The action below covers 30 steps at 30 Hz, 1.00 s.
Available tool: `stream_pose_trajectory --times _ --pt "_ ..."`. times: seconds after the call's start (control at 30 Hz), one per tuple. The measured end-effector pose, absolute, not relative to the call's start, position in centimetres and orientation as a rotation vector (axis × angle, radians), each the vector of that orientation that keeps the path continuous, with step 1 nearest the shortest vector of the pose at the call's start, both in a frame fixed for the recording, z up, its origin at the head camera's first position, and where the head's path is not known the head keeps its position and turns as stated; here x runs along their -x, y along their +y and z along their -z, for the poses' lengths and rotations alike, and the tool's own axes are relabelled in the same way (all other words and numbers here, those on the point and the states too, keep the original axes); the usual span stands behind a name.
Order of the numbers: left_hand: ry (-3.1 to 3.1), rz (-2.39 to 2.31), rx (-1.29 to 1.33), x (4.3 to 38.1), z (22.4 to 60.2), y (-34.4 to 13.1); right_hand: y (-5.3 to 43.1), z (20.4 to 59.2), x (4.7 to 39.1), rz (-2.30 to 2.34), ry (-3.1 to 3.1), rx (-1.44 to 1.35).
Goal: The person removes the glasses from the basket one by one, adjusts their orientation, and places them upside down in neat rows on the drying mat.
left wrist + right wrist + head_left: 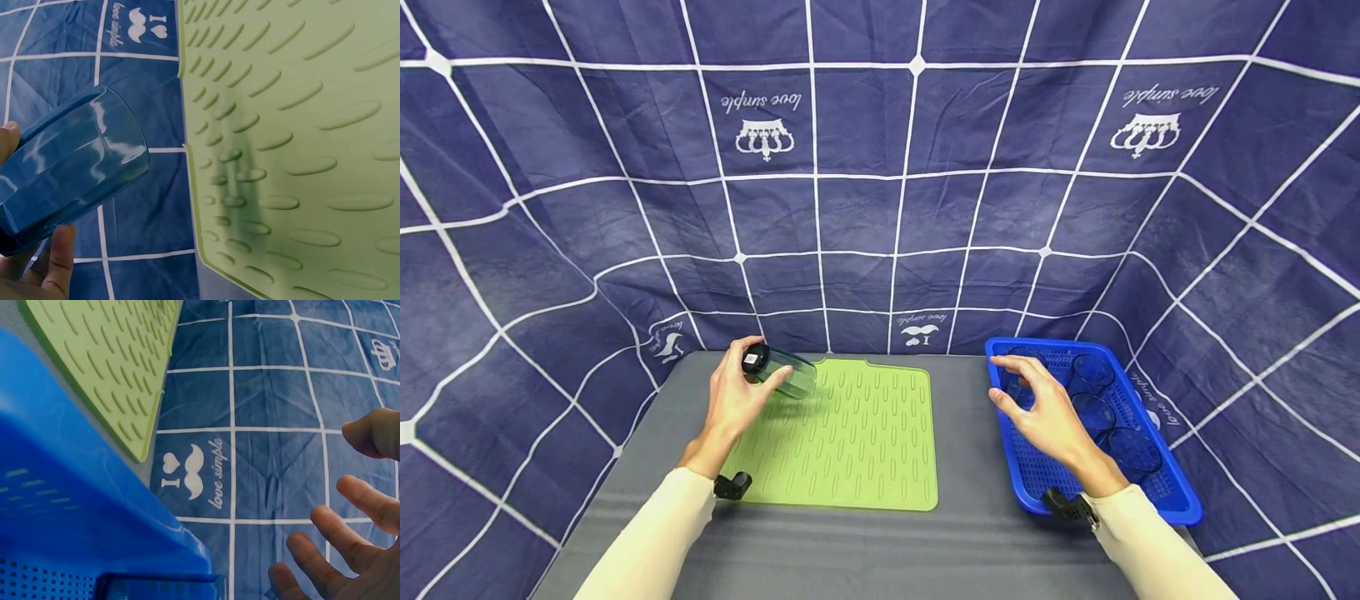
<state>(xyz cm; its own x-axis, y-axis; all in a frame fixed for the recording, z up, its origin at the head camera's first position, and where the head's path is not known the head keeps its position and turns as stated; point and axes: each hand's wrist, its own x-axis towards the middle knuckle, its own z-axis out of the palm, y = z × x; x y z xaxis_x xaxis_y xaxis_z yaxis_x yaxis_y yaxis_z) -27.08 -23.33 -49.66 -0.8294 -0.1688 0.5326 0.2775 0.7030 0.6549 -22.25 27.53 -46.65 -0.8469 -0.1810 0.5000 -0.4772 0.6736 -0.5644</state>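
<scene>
My left hand [735, 398] grips a clear bluish drinking glass [794, 377] between thumb and fingers. The glass is tipped on its side above the left back part of a light green ridged mat [880, 442]. Its dark base faces left and its rim [145, 140] points toward the mat, apart from it. Over the left side of a blue plastic basket [1022, 483], my right hand [1047, 417] hovers with fingers spread and holds nothing. Several glasses [1135, 450] stand in the basket; my right hand partly hides one near the back left.
A grey cloth surface [966, 467] lies under the mat and basket. A navy curtain [857, 208] with white lines rises behind and along both sides. The basket's raised rim [1187, 500] stands at the right, with a strip of grey between basket and mat.
</scene>
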Motion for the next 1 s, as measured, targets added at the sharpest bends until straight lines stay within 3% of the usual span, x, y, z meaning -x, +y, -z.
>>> stream_pose_trajectory --times 1.0 --pt "-2.382 0.998 -0.006 29.1 52.6 -25.4 29.5 47.2 23.9 -0.990 -2.476 -0.429"
